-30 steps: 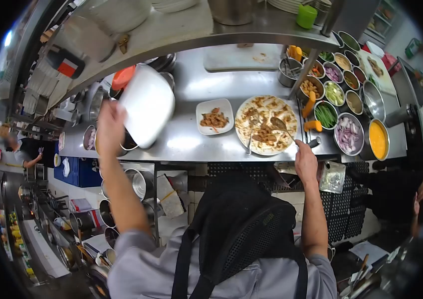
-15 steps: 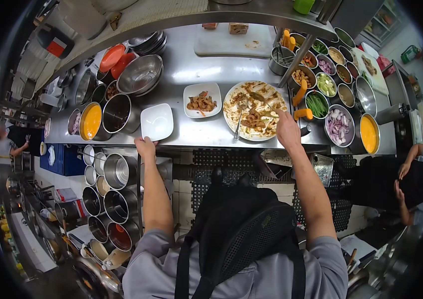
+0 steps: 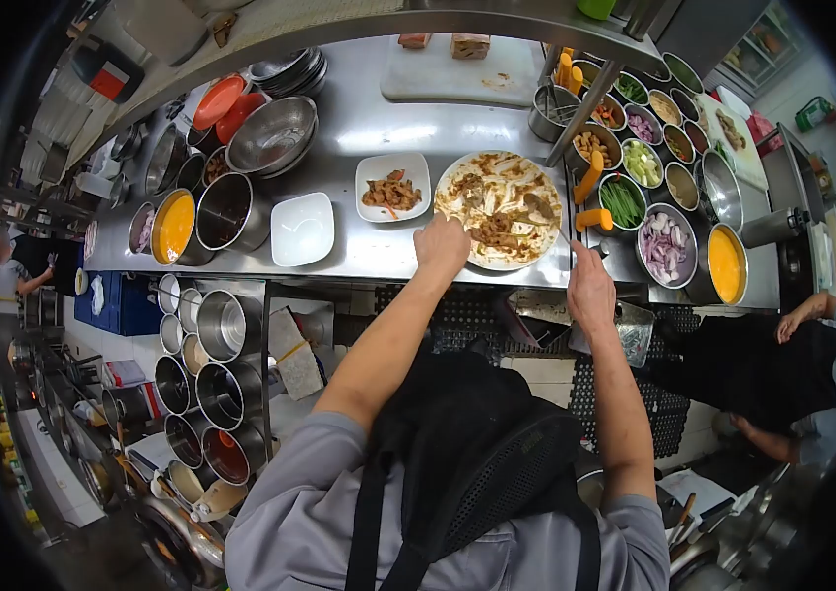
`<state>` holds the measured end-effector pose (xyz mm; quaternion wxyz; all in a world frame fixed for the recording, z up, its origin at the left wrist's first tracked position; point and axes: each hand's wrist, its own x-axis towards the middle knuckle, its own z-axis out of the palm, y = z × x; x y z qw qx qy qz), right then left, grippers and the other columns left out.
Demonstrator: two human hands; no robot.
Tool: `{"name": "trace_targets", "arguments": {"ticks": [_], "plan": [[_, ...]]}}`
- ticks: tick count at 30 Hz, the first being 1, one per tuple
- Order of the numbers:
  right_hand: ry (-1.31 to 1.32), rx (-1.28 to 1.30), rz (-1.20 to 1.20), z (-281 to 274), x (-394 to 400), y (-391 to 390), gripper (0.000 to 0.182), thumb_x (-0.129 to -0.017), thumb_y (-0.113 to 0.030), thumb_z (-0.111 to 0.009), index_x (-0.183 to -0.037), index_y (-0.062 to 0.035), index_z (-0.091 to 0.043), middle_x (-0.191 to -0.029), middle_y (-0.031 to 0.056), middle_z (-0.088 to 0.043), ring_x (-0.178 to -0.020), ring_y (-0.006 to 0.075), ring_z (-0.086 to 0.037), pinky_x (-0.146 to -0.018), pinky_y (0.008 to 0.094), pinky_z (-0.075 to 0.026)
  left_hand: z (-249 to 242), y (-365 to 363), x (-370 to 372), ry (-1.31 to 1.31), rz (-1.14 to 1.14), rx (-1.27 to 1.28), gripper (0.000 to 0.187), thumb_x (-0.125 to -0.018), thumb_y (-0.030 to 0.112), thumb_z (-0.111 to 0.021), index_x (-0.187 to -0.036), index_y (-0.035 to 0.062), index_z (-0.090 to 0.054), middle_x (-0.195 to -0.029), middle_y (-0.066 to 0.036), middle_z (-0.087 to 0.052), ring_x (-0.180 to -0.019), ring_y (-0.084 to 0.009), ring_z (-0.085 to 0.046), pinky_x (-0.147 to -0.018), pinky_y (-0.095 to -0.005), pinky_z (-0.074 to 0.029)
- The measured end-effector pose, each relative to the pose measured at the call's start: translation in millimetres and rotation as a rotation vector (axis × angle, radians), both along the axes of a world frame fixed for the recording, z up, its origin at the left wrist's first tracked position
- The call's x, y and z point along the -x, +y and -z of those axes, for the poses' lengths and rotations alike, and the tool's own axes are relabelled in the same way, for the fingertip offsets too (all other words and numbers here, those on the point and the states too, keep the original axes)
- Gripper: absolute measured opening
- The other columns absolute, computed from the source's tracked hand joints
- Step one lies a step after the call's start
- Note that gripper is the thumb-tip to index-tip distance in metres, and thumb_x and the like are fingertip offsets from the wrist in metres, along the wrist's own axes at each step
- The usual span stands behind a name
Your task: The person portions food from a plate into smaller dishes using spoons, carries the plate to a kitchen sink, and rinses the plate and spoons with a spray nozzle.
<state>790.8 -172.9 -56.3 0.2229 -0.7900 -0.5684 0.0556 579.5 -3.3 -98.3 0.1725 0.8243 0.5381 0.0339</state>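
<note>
A large round plate (image 3: pixel 485 258) smeared with brown sauce holds a mound of cooked meat pieces (image 3: pixel 497 231). My right hand (image 3: pixel 590 293) is closed on the handle of a metal spoon (image 3: pixel 539 206), whose bowl rests over the plate's right side. At the plate's left edge is my left hand (image 3: pixel 442 246), its fingers curled in; whatever they grip is hidden. Left of the plate stands a square white bowl (image 3: pixel 367 205) with a small portion of meat (image 3: pixel 392 194). Beside it sits a second square white bowl (image 3: pixel 302 229) with nothing in it.
Steel pots (image 3: pixel 231 212) and a tub of orange liquid (image 3: pixel 174 229) stand on the left. On the right are containers of chopped onion (image 3: pixel 665 245) and green beans (image 3: pixel 620 202). A cutting board (image 3: pixel 438 79) lies behind. Another person's hand (image 3: pixel 800 317) shows at right.
My left hand has left the white bowl and moved right to the plate's edge, where a spoon handle lay. My right hand has shifted right and down, drawing its spoon toward the plate's right side.
</note>
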Motion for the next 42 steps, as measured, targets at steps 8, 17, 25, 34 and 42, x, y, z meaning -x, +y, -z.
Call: {"name": "trace_targets", "arguments": {"ticks": [8,17,25,34,42], "plan": [[-0.070,0.081,-0.008,9.8,-25.3,20.7,0.037,-0.087,-0.005,-0.050,-0.122,-0.0069,-0.059,-0.104,0.0183,-0.064,-0.087,0.0405,-0.065,-0.076,0.0488,-0.054,-33.2,-6.2,17.0,-0.144,-0.070,0.117,0.026,-0.089,0.006,-0.047,-0.112,-0.0047,-0.049,-0.097,-0.033,-0.065,-0.093,-0.0496,-0.064,-0.083,-0.0557,-0.050],[0.308,-0.033,-0.076,32.1,7.1,6.4,0.030,-0.085,-0.004,-0.050,-0.110,0.0029,-0.065,-0.094,0.0288,-0.067,-0.089,0.0452,-0.065,-0.084,0.0506,-0.052,-44.5,-38.7,26.7,-0.038,-0.051,0.499,0.034,-0.086,0.003,-0.045,-0.116,-0.0137,-0.049,-0.101,-0.035,-0.066,-0.094,-0.0429,-0.068,-0.083,-0.0493,-0.054],[0.937,0.057,0.148,50.1,52.7,7.9,0.030,-0.091,-0.010,-0.049,-0.115,0.0038,-0.062,-0.076,0.0164,-0.066,-0.063,0.0267,-0.063,-0.058,0.0361,-0.051,-37.6,-56.5,-10.3,-0.526,-0.313,0.956,0.039,-0.091,0.001,-0.035,-0.128,-0.0055,-0.041,-0.075,-0.015,-0.062,-0.048,-0.0150,-0.054,-0.038,-0.0298,-0.038],[1.343,-0.034,0.250,32.8,53.1,10.0,0.035,-0.094,-0.009,-0.045,-0.125,0.0049,-0.056,-0.073,0.0022,-0.057,-0.053,0.0070,-0.047,-0.044,0.0218,-0.038,-36.5,-60.7,-8.3,-0.952,-0.380,1.108,0.029,-0.095,0.004,-0.038,-0.123,-0.0011,-0.044,-0.072,-0.012,-0.057,-0.046,-0.0129,-0.046,-0.039,-0.0275,-0.035],[1.149,-0.082,0.097,-7.1,66.7,23.4,0.035,-0.099,-0.015,-0.045,-0.125,0.0062,-0.056,-0.075,0.0017,-0.058,-0.058,0.0070,-0.049,-0.051,0.0222,-0.041,-74.6,-58.2,13.9,-1.048,-0.375,1.029,0.051,-0.097,0.005,-0.039,-0.146,-0.0020,-0.030,-0.069,-0.009,-0.055,-0.045,-0.0126,-0.046,-0.039,-0.0266,-0.035]]}}
